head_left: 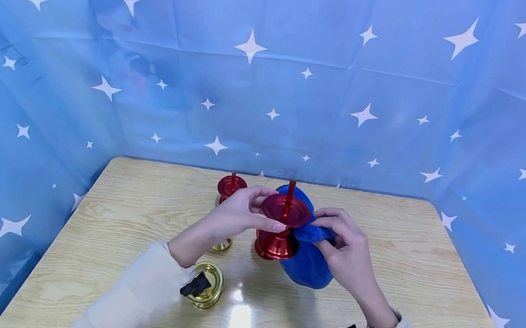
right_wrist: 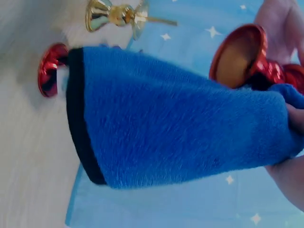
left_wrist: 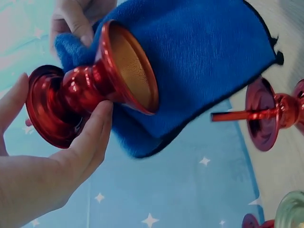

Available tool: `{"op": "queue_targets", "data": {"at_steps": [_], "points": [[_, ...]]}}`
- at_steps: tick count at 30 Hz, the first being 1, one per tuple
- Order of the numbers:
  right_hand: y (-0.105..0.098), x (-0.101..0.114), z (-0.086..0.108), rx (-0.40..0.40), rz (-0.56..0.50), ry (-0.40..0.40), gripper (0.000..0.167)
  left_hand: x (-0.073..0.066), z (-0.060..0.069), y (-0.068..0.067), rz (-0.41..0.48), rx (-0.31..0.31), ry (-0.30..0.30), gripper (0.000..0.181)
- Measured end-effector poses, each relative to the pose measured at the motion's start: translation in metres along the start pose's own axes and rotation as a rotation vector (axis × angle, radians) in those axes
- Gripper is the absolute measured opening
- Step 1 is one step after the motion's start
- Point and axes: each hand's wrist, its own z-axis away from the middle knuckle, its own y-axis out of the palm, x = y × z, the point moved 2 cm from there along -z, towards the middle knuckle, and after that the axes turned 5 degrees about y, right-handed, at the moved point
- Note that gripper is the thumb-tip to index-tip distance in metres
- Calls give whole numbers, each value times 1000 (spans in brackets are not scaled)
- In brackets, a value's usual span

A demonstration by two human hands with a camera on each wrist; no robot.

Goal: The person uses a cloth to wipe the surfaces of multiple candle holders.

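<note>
My left hand (head_left: 238,212) grips a shiny red candlestick (head_left: 275,244) above the table, thumb and fingers around it. In the left wrist view this candlestick (left_wrist: 78,90) is tilted, its hollow tan underside showing. My right hand (head_left: 351,252) pinches a blue cloth (head_left: 308,266) with a dark edging beside the candlestick. A bunched part of the cloth (left_wrist: 71,50) lies against the candlestick, and the rest hangs down. In the right wrist view the cloth (right_wrist: 180,118) covers much of the scene; the fingers of the right hand are partly hidden.
Another red candlestick (head_left: 232,186) stands behind my left hand. A gold candlestick (head_left: 208,298) is near my left sleeve, and the base of a second gold one (head_left: 222,245) shows under the left wrist. All stand on a wooden table (head_left: 403,256) before a starred blue curtain (head_left: 325,128).
</note>
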Motion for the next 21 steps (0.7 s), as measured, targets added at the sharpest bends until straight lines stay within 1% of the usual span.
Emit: {"op": "queue_targets", "data": {"at_steps": [2,4,7,10,12,14,16,18,21], "points": [[-8,0,-3,-9,33,-5,29,-4,4,-8,-12,-20,14,64],[-18,-2,-5,-22,43,1,27,-8,9,-19,-22,-47,35,66],[-32,-7,-6,-38,91,36,24,-10,18,-42,-45,-112,53,70],[-43,-16,-5,-62,147,96,22,-5,28,-66,-37,-175,75,73],[-48,-23,-3,-72,165,135,21,1,34,-82,-23,-226,87,73],[-51,-30,-1,-73,174,163,21,9,40,-95,-19,-284,80,73],[-53,-37,2,-63,181,182,21,19,46,-106,-26,-341,62,72],[-53,-46,6,-45,181,196,21,31,52,-115,-33,-390,30,71],[-52,-55,12,-20,186,226,20,52,59,-126,-41,-437,-12,72]]}}
